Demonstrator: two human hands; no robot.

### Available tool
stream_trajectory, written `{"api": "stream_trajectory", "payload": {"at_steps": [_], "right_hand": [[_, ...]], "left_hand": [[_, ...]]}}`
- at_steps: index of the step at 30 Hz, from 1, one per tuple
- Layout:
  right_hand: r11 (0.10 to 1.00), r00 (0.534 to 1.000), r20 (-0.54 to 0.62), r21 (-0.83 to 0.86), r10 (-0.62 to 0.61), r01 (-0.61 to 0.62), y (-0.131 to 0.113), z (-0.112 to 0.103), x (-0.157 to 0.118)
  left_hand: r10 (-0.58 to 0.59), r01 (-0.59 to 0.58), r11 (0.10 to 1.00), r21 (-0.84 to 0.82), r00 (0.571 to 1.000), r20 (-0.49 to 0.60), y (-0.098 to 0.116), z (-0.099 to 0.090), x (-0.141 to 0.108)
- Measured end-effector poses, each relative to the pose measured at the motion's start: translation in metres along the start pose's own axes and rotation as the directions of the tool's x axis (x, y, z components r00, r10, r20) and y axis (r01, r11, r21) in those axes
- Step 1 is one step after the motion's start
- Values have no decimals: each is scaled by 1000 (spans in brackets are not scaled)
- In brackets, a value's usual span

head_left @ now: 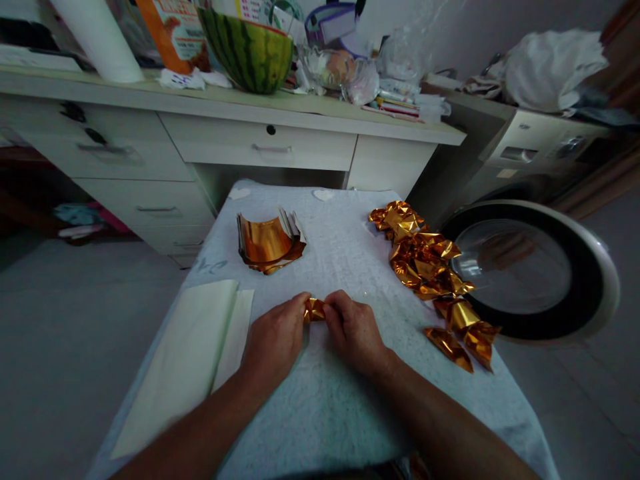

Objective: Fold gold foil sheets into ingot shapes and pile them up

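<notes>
Between my two hands, over the middle of the cloth-covered table [345, 253], is a small piece of gold foil paper [315, 310]. My left hand [280, 331] pinches its left end, and my right hand [354, 331] grips its right end with curled fingers. Only the foil's middle shows; both ends are hidden in the fingers. Beyond my left hand lies a curved stack of gold foil sheets [270, 241]. To the right of my right hand, folded gold foil pieces [425, 260] form a heap along the table's edge.
White paper sheets [180, 353] lie on the table's left. Past the far edge stands a white desk [305, 143] with drawers, bearing a cut watermelon [247, 53], an orange pouch [175, 33] and plastic bags. A washing machine's open round door [540, 267] juts out beside the table's right edge.
</notes>
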State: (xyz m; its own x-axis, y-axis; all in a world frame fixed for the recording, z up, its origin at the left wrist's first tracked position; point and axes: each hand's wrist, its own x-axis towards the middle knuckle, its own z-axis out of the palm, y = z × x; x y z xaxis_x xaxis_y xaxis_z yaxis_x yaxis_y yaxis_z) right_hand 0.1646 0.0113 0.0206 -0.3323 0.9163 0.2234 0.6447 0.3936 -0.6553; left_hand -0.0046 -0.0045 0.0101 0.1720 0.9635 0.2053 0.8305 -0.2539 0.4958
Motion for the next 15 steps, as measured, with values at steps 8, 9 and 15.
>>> {"api": "stream_trajectory", "payload": {"at_steps": [8, 9, 15], "right_hand": [[999, 999, -34, 46, 31, -29, 0, -3, 0], [999, 999, -33, 46, 26, -25, 0, -3, 0], [999, 1000, -24, 52, -9, 10, 0, -3, -1]], "left_hand": [[10, -14, 991, -132, 999, -31, 6, -7, 2], [8, -12, 992, -129, 999, -34, 6, -7, 2], [6, -10, 996, -87, 999, -40, 3, -3, 1]]}}
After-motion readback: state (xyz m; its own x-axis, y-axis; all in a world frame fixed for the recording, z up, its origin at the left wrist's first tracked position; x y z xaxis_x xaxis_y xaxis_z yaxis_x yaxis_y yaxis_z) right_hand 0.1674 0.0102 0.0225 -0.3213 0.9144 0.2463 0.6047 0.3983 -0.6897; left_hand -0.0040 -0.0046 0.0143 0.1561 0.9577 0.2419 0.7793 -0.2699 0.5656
